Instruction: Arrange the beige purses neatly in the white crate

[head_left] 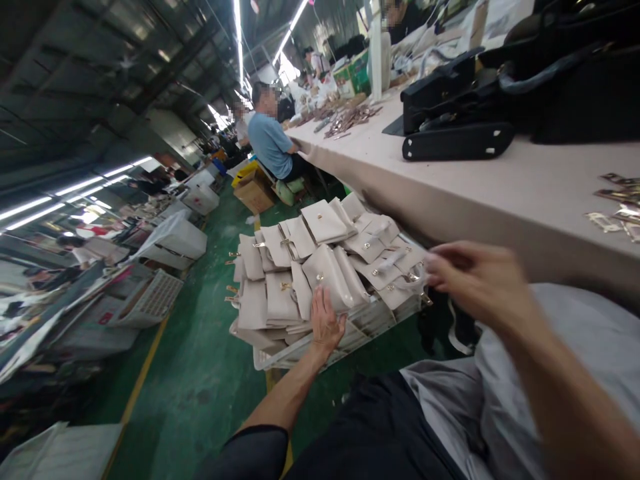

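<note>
Cream-coloured leather bag flaps with small gold metal clasps (320, 280) lie heaped in overlapping rows on a shallow white plastic crate (280, 360) that sits on the green floor (200, 380), just beside the edge of the long beige worktable (450, 187). The left hand (326, 321) reaches down to the heap with its fingers spread and open, the fingertips resting on one of the flaps near the middle of the pile; it grips nothing that can be seen. The right hand (475, 277) is raised beside the right edge of the heap, blurred, its fingers loosely curled with the tips pinched towards a flap at the pile's corner; whether it actually holds that flap cannot be told. In the foreground lie the person's dark trouser leg (380, 433) and a fold of grey cloth (575, 347) under the right forearm. On the worktable stand black leather handbags (460, 113), with scattered gold metal fittings (617, 207) near the right edge and more fittings (350, 119) farther along. A seated person in a light blue shirt (270, 140) is at the same table farther off, with a brown cardboard box (254, 193) on the floor near them, and white bins (173, 243) stand across the aisle on the left.
</note>
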`<state>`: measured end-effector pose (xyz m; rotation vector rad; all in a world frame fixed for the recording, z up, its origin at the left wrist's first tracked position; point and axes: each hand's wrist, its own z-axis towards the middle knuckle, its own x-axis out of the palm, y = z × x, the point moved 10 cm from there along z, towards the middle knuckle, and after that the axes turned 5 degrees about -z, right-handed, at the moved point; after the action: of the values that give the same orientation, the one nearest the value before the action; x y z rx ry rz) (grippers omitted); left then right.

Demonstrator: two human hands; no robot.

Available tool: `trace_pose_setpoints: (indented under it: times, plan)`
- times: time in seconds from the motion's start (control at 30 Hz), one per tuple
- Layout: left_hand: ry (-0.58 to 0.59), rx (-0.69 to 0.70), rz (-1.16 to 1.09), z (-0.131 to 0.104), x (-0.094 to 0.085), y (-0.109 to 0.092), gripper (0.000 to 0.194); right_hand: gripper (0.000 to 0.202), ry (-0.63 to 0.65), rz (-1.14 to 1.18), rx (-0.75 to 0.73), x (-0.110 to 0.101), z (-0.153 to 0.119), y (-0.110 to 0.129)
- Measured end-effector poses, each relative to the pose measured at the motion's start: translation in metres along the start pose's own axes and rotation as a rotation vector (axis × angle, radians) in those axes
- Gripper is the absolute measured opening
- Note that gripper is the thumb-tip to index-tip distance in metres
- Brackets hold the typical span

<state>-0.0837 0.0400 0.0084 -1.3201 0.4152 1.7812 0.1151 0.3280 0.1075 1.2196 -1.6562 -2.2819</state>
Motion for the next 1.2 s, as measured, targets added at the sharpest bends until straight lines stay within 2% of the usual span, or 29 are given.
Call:
trace_pose_setpoints:
  times: [0.1,0.2,0.27,0.37,0.47,0.53,0.6,0.7,0.83,0.9,0.97,1.0,1.07,1.13,1.2]
  plan:
    - [0.018,-0.008,0.005,0.009,0.003,-0.001,0.098,0.026,0.227,-0.057,0.013,0.092,0.019,0.017]
    - [0.089,0.012,-0.001,0.014,0.011,-0.004,0.093,0.043,0.356,-0.153,0.023,0.183,0.017,0.004]
    - [0.121,0.013,-0.002,0.015,0.015,-0.001,0.093,0.049,0.428,-0.168,0.009,0.23,0.005,-0.008]
    - [0.122,-0.011,0.002,0.016,0.014,0.011,0.088,0.062,0.493,-0.196,-0.009,0.269,-0.011,-0.021]
    - [0.09,-0.021,-0.01,0.02,0.003,0.024,0.08,0.076,0.528,-0.205,-0.004,0.285,-0.012,-0.024]
    - [0.079,-0.022,-0.023,0.025,-0.007,0.03,0.08,0.08,0.518,-0.177,0.025,0.286,-0.006,-0.024]
    - [0.042,-0.03,-0.032,0.032,-0.025,0.034,0.08,0.08,0.482,-0.138,0.064,0.28,-0.001,-0.019]
    - [-0.101,-0.053,-0.056,0.048,-0.073,0.037,0.072,0.069,0.415,-0.105,0.101,0.256,0.006,-0.003]
    - [-0.314,-0.129,-0.076,0.077,-0.155,0.044,0.055,0.062,0.336,-0.107,0.058,0.201,0.018,0.023]
    - [-0.356,-0.168,-0.058,0.09,-0.186,0.047,0.051,0.061,0.28,-0.119,0.027,0.169,0.028,0.028]
    - [-0.391,-0.168,-0.062,0.097,-0.207,0.045,0.049,0.06,0.191,-0.13,0.005,0.137,0.039,0.025]
    - [-0.404,-0.159,-0.074,0.097,-0.212,0.043,0.048,0.06,0.143,-0.134,-0.003,0.124,0.043,0.021]
    - [-0.401,-0.146,-0.101,0.093,-0.209,0.038,0.048,0.061,0.069,-0.15,-0.003,0.106,0.049,0.012]
    - [-0.347,-0.132,-0.12,0.085,-0.192,0.032,0.05,0.062,0.043,-0.178,0.016,0.1,0.05,0.001]
    - [-0.258,-0.099,-0.123,0.075,-0.166,0.023,0.056,0.061,0.051,-0.192,0.041,0.101,0.049,-0.006]
